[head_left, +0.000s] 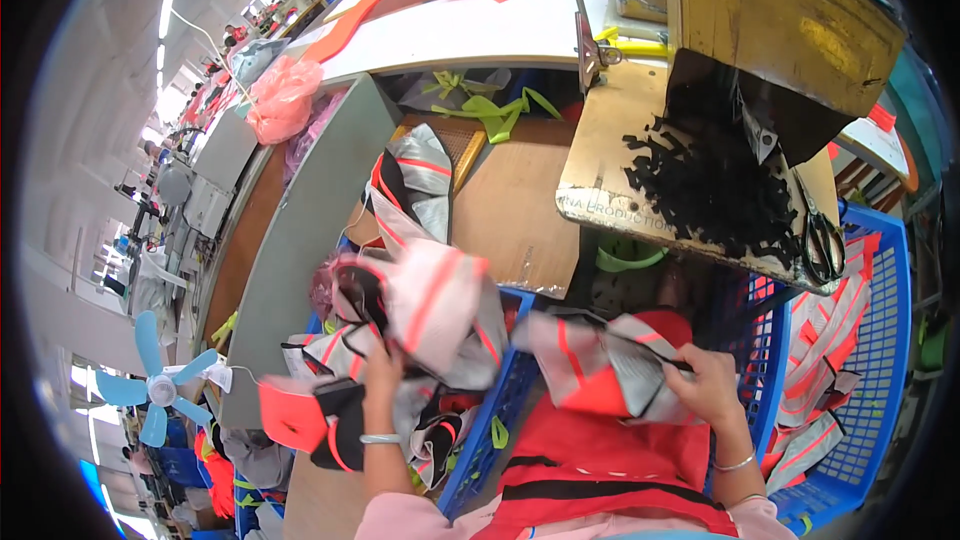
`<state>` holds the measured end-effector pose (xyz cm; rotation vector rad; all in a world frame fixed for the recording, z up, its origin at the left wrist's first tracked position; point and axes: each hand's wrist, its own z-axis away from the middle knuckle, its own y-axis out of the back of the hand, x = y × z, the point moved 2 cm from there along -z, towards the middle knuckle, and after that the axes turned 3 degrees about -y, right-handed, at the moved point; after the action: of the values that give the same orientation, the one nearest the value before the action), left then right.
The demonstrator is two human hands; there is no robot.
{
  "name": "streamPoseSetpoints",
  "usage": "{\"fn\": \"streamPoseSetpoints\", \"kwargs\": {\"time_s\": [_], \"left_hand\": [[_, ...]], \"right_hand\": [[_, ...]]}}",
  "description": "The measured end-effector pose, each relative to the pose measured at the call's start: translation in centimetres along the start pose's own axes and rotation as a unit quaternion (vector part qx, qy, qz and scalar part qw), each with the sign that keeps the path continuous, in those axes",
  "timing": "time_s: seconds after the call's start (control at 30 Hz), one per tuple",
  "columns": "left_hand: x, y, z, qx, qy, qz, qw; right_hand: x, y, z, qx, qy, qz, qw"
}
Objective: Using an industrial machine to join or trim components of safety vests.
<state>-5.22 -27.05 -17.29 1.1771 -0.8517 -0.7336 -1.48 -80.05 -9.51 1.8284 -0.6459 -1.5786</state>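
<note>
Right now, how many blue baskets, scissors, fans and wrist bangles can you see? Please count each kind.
Blue baskets: 2, the second by the left hand
Scissors: 1
Fans: 1
Wrist bangles: 2, the other below the right hand
Total: 6

My one view sits on my head, looking steeply down and close over my lap; my forearms enter from the lower edge, the sewing table (620, 202) fills the upper right, edges bending toward the rim.
</note>
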Motion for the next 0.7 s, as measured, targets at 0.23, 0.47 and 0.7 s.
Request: {"fn": "streamPoseSetpoints", "kwargs": {"time_s": [0.23, 0.47, 0.7], "left_hand": [[-2.8, 4.9, 3.9, -0.009, -0.161, -0.192, 0.968], [-10.7, -0.8, 2.7, 0.491, 0.086, 0.159, 0.852], [-11.9, 16.6, -0.7, 0.491, -0.073, 0.020, 0.868]], "right_hand": [[5.6, 4.6, 1.9, -0.003, -0.130, -0.053, 0.990], [6.2, 7.9, 4.7, -0.056, -0.205, -0.056, 0.976], [2.0, 3.2, 1.5, -0.066, -0.086, -0.087, 0.990]]}}
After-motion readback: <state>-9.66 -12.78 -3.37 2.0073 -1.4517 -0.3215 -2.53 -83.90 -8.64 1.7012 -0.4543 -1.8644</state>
